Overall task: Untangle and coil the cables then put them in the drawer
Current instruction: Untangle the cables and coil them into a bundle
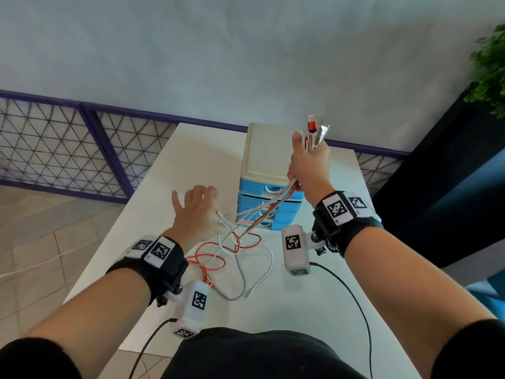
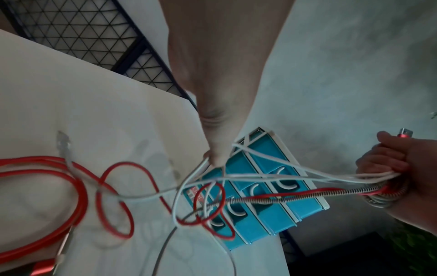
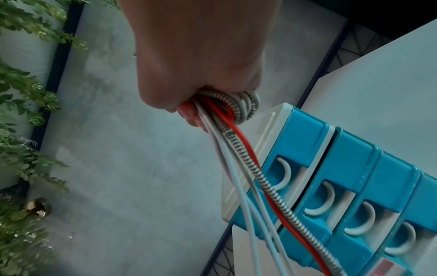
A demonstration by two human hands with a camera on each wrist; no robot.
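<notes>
A white rectangular table [image 1: 164, 170] carries a blue plastic drawer unit with a cream top [image 1: 266, 157], its four drawers closed. In front of it, red, white and spring-wrapped cables [image 1: 240, 258] lie tangled on the tabletop, rising to both hands. The right hand [image 1: 308, 162] is raised and clenched round the bundled cable ends, plugs sticking out above. The left hand [image 1: 198, 214] seems to pinch white strands, though blur obscures its fingertips.

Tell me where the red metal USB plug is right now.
In the head view, the red metal USB plug sticks up out of the raised right hand, right of centre, above the blue plastic drawer unit.
</notes>
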